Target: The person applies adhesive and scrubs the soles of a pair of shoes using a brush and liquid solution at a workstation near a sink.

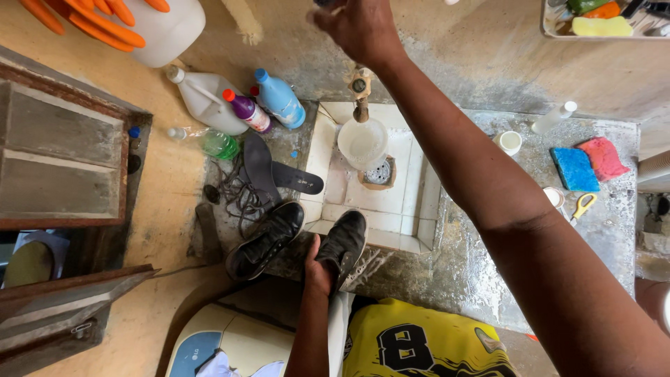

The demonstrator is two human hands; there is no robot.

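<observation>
My left hand (319, 266) grips a black shoe (344, 241) that rests on the front rim of the tiled sink (419, 216). A second black shoe (265, 239) lies beside it on the wet counter. My right hand (359, 28) is raised high above the tap (360, 91), its fingers closed around something at the top edge that I cannot make out. A white bowl (362, 143) sits in the sink under the tap, next to the drain (379, 172).
Two dark insoles (269, 171) and loose laces (237, 195) lie left of the sink. Several bottles and a white jug (206, 101) stand behind them. Blue (574, 168) and pink (602, 158) sponges, yellow scissors (583, 204) and a white cup (510, 142) sit on the right counter.
</observation>
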